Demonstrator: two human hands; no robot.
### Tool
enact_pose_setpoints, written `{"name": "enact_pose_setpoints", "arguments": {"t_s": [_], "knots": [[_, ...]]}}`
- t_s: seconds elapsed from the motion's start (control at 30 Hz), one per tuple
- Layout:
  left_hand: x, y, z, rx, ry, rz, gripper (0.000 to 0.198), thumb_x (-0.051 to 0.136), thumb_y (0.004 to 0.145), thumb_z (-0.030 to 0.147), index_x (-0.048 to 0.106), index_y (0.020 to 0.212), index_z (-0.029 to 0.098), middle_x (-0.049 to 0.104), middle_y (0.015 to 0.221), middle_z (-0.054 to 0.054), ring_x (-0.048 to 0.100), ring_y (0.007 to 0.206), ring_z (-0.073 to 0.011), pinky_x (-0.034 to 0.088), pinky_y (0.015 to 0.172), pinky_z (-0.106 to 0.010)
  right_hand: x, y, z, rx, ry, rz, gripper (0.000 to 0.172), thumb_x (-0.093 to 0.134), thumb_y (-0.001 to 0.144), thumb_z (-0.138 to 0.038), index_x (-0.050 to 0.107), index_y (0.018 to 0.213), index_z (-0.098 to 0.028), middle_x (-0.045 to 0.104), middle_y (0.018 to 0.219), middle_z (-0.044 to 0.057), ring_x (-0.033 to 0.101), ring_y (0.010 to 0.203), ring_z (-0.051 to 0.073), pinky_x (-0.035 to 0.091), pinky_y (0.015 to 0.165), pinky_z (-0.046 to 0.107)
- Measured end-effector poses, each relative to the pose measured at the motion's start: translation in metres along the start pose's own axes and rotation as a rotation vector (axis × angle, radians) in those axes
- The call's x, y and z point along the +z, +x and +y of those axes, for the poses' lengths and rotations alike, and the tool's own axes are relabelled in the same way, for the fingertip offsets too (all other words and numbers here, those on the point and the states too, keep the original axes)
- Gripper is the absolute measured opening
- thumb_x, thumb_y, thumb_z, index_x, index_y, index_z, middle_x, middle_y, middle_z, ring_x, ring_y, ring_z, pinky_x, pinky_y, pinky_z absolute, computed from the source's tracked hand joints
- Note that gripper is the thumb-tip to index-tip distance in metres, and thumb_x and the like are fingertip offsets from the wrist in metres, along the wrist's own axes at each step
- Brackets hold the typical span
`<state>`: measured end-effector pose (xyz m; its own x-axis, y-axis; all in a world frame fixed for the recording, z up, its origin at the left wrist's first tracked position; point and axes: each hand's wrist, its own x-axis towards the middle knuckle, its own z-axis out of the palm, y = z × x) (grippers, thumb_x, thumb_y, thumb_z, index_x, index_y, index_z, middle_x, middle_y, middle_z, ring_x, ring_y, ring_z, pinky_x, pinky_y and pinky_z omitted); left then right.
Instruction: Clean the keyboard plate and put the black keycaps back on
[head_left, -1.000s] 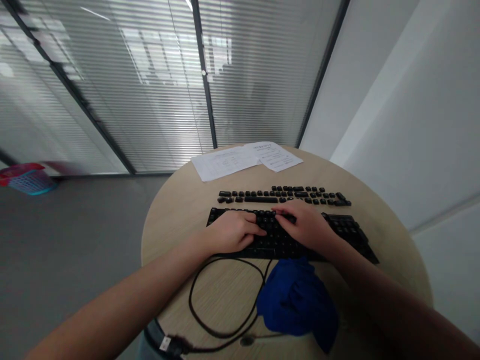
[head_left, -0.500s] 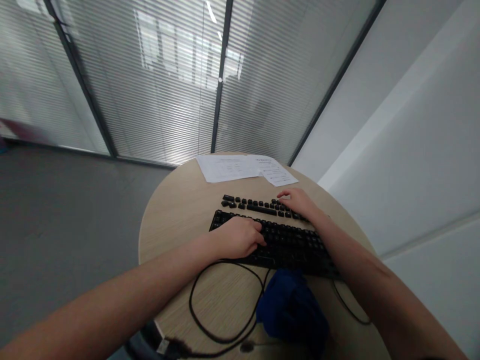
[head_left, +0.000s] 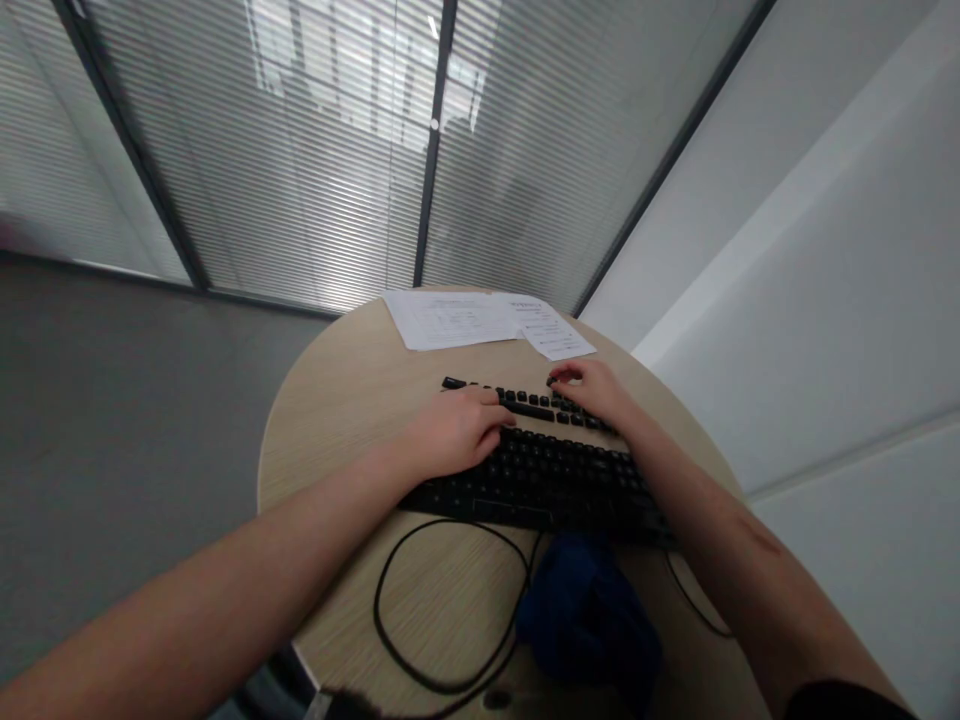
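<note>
My left hand reaches over the loose black keycaps, its fingers slightly bent and the thumb a little apart from them. A long space bar keycap lies beside its fingertips. At the right end of the loose rows, my right hand pinches a small black keycap between thumb and finger. Below both hands lies a black keyboard. Keys stand in its far rows, while its near strip looks flat and dark. My left palm and right forearm cover parts of the keyboard and keycaps.
White printed sheets lie at the far edge of the round wooden table. A dark blue cloth item and a looped black cable are near me. Beyond stands a glass partition with blinds; a white wall is at right.
My left hand has moved from the keyboard up to the loose keycaps. My right hand's fingers have closed on a small keycap. The view has shifted slightly.
</note>
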<state>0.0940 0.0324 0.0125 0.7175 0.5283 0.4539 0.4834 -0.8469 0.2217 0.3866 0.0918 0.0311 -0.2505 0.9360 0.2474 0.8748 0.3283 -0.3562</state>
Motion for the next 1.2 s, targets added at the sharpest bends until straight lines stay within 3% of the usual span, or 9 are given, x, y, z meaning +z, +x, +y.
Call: {"name": "enact_pose_setpoints", "arguments": {"t_s": [0.17, 0.33, 0.5, 0.87, 1.1, 1.2], "knots": [[0.005, 0.003, -0.003, -0.037, 0.024, 0.015, 0.027, 0.053, 0.094, 0.023, 0.074, 0.111, 0.02, 0.069, 0.099, -0.009, 0.062, 0.093, -0.0247, 0.051, 0.087, -0.042, -0.018, -0.078, -0.032, -0.111, 0.103, 0.04, 0.016, 0.071, 0.087, -0.032, 0.077, 0.098, -0.023, 0.078, 0.097, 0.005, 0.073, 0.09, 0.021, 0.057, 0.087, 0.037], [0.009, 0.005, 0.002, -0.067, 0.04, -0.029, 0.03, 0.054, 0.099, 0.034, 0.072, 0.118, 0.019, 0.068, 0.108, -0.011, 0.061, 0.104, -0.0266, 0.05, 0.094, -0.045, -0.01, -0.125, -0.048, -0.174, 0.117, -0.064, 0.01, 0.07, 0.087, -0.023, 0.076, 0.095, -0.025, 0.078, 0.098, 0.003, 0.072, 0.091, 0.021, 0.056, 0.086, 0.036], [0.013, 0.005, 0.006, -0.106, 0.088, -0.078, 0.034, 0.05, 0.102, 0.037, 0.068, 0.123, 0.018, 0.068, 0.113, -0.011, 0.061, 0.108, -0.027, 0.05, 0.098, -0.045, 0.0, -0.125, -0.046, -0.232, 0.135, -0.115, 0.01, 0.072, 0.086, -0.018, 0.076, 0.092, -0.024, 0.077, 0.092, 0.002, 0.07, 0.086, 0.019, 0.053, 0.082, 0.033], [0.017, 0.006, 0.01, -0.132, 0.186, -0.217, 0.036, 0.048, 0.102, 0.038, 0.066, 0.128, 0.02, 0.071, 0.109, -0.01, 0.067, 0.101, -0.025, 0.052, 0.087, -0.038, 0.017, -0.128, -0.045, -0.327, 0.169, -0.041, 0.006, 0.073, 0.087, -0.02, 0.077, 0.09, -0.023, 0.079, 0.093, 0.002, 0.069, 0.088, 0.02, 0.05, 0.085, 0.034], [-0.014, 0.044, 0.022, -0.191, 0.239, -0.565, 0.033, 0.052, 0.097, 0.038, 0.073, 0.118, 0.023, 0.076, 0.102, -0.01, 0.07, 0.09, -0.0266, 0.051, 0.081, -0.038, 0.019, -0.129, -0.05, -0.393, 0.081, -0.011, 0.009, 0.07, 0.088, -0.016, 0.076, 0.089, -0.022, 0.079, 0.094, 0.003, 0.069, 0.087, 0.021, 0.049, 0.084, 0.034], [-0.016, 0.055, 0.027, -0.232, 0.221, -0.603, 0.033, 0.05, 0.097, 0.038, 0.077, 0.108, 0.022, 0.077, 0.101, -0.01, 0.07, 0.09, -0.0271, 0.051, 0.082, -0.038, 0.02, -0.13, -0.05, -0.406, 0.076, 0.005, 0.01, 0.069, 0.087, -0.013, 0.075, 0.088, -0.022, 0.079, 0.094, 0.003, 0.068, 0.085, 0.02, 0.049, 0.082, 0.035]]}}
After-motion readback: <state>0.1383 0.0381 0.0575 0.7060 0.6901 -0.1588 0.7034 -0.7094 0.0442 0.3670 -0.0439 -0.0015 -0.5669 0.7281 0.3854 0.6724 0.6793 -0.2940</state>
